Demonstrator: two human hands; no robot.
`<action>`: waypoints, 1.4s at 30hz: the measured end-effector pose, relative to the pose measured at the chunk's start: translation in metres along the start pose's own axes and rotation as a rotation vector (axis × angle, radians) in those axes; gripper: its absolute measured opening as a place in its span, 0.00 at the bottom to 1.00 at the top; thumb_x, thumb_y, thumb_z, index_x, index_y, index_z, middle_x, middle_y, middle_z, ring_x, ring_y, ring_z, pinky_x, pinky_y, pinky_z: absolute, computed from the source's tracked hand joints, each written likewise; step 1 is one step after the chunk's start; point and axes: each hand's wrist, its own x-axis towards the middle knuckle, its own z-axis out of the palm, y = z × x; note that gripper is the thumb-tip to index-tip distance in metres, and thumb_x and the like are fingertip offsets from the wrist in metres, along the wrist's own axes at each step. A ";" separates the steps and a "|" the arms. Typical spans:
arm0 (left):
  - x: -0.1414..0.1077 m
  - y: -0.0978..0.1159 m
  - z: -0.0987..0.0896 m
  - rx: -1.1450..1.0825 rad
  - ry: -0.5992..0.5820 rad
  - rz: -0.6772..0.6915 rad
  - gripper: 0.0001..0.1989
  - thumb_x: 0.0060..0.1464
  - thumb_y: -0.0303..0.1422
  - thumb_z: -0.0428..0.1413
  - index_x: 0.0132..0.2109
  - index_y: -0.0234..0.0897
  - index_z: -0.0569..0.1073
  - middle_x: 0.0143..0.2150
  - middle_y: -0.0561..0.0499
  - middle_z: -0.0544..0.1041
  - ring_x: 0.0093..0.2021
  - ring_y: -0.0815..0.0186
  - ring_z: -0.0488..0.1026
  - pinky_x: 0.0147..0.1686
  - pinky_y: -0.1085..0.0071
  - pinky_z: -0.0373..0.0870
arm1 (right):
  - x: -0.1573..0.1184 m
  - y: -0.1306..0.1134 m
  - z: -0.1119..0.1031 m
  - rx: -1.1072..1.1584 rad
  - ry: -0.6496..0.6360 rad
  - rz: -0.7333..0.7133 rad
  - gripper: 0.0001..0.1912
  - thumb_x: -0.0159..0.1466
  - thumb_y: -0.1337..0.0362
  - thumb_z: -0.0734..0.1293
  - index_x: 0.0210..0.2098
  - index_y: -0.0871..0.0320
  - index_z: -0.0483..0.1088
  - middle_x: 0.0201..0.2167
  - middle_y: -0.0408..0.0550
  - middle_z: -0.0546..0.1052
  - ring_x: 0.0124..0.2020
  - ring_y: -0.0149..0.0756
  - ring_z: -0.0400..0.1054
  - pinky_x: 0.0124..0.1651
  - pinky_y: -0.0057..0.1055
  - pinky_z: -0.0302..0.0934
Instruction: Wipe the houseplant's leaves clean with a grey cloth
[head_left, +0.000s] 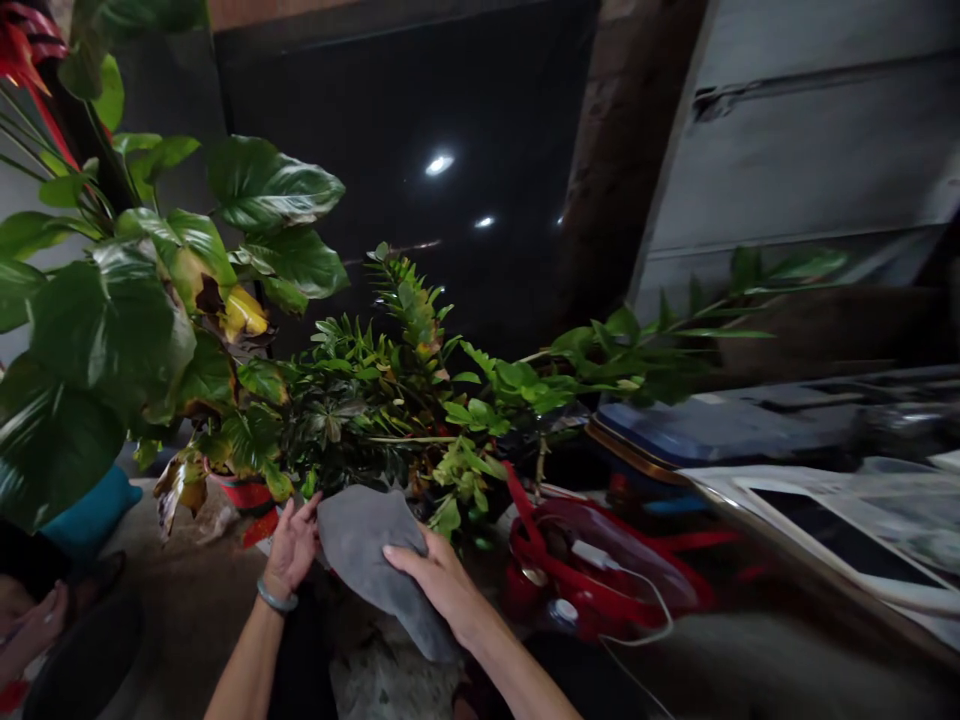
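Observation:
A soft grey piece of cloth (pixel 367 555) hangs in front of me, low in the middle of the view. My right hand (pixel 442 580) grips its right side, thumb on top and the other fingers hidden beneath. Just left of the cloth is my left hand (pixel 294 545), palm turned up and fingers apart. Its fingertips are close to the cloth's left edge; whether they touch it I cannot tell. A bracelet (pixel 277 597) circles my left wrist.
Leafy potted plants (pixel 405 380) stand ahead, with a big-leaved plant (pixel 112 330) at left. To the right are a red bag (pixel 600 560) holding a white charger with a cable, and a table (pixel 795 590) bearing a tablet. Another person's hand (pixel 37 625) shows at lower left.

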 end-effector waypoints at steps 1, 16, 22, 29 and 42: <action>-0.001 0.001 -0.001 0.005 0.002 0.008 0.25 0.62 0.47 0.49 0.56 0.33 0.72 0.38 0.43 0.80 0.37 0.59 0.76 0.43 0.61 0.69 | 0.000 -0.006 -0.002 0.012 0.015 -0.033 0.22 0.49 0.58 0.71 0.43 0.58 0.77 0.39 0.51 0.83 0.43 0.51 0.75 0.49 0.44 0.65; 0.015 -0.015 -0.003 0.001 0.058 0.007 0.18 0.59 0.44 0.54 0.46 0.34 0.76 0.37 0.46 0.78 0.33 0.62 0.74 0.38 0.62 0.70 | 0.012 0.023 0.016 0.258 0.260 0.081 0.23 0.49 0.52 0.72 0.40 0.58 0.76 0.35 0.51 0.83 0.40 0.50 0.76 0.45 0.42 0.67; 0.018 -0.024 -0.003 0.044 0.080 0.015 0.12 0.56 0.39 0.58 0.43 0.36 0.76 0.36 0.49 0.78 0.30 0.63 0.73 0.36 0.61 0.70 | 0.049 -0.007 0.021 0.203 0.408 -0.131 0.26 0.46 0.54 0.74 0.44 0.56 0.75 0.45 0.54 0.81 0.49 0.51 0.73 0.54 0.42 0.64; 0.021 -0.022 -0.001 0.001 0.178 0.048 0.06 0.53 0.33 0.59 0.34 0.35 0.78 0.31 0.49 0.81 0.32 0.62 0.75 0.44 0.63 0.68 | 0.022 0.035 0.024 0.298 0.275 0.145 0.23 0.45 0.53 0.73 0.38 0.58 0.77 0.37 0.52 0.83 0.44 0.52 0.76 0.48 0.42 0.67; 0.035 -0.020 0.024 0.066 0.220 0.078 0.12 0.58 0.40 0.56 0.44 0.38 0.76 0.36 0.49 0.81 0.38 0.59 0.77 0.48 0.59 0.69 | 0.041 -0.040 0.028 0.150 0.270 -0.282 0.22 0.49 0.55 0.73 0.42 0.56 0.76 0.41 0.52 0.82 0.45 0.51 0.74 0.51 0.42 0.65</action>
